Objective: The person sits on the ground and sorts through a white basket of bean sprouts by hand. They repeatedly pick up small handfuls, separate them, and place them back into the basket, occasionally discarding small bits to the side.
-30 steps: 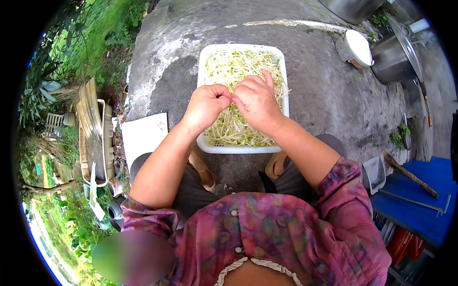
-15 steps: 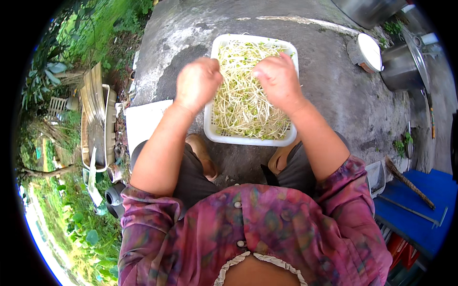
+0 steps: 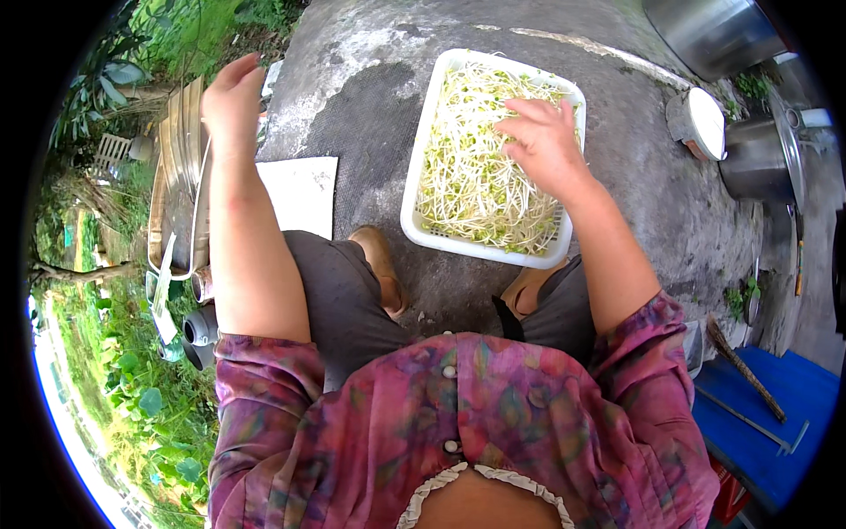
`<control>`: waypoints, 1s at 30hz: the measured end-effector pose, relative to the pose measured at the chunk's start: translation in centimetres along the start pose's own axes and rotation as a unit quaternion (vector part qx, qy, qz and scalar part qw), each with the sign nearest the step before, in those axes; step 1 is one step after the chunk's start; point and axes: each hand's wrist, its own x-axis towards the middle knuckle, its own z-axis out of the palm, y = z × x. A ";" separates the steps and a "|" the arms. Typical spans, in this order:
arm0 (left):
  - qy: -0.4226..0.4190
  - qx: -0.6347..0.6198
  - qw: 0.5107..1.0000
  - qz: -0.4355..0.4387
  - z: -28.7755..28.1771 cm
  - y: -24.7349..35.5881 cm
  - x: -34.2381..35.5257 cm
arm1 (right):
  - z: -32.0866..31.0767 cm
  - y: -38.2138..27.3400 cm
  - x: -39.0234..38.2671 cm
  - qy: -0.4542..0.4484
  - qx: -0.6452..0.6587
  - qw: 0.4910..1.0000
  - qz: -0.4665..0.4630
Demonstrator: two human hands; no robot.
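Note:
My left hand is raised at the upper left, away from the basket, its fingers loosely bent and apart, with nothing visible in them. My right hand hovers over or rests lightly on bean sprouts with its fingers spread. The sprouts, pale with yellow-green heads, fill a white plastic basket on the concrete ground in front of my feet. A white flat board lies left of the basket, beside my left leg.
A weathered plastic tub with warped sheets and dark pots stand left by greenery. At right are a white bucket, steel pots and a blue surface with a stick on it.
My hands were together over the sprouts and have parted. The left one has swung up and left, out of the basket; the right stays over it, fingers more spread. The view has shifted.

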 end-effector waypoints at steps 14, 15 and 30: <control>-0.114 0.006 0.992 0.055 3.1 1.9 -2.8 | 1.6 3.7 1.1 0.089 -0.077 0.991 0.068; -0.117 0.010 0.991 0.059 3.2 1.8 -2.7 | 1.5 4.3 1.1 0.092 -0.074 0.989 0.085; -0.225 0.049 0.970 0.083 4.4 1.7 -3.3 | 0.0 -0.7 -3.9 -0.220 -0.178 0.956 -0.081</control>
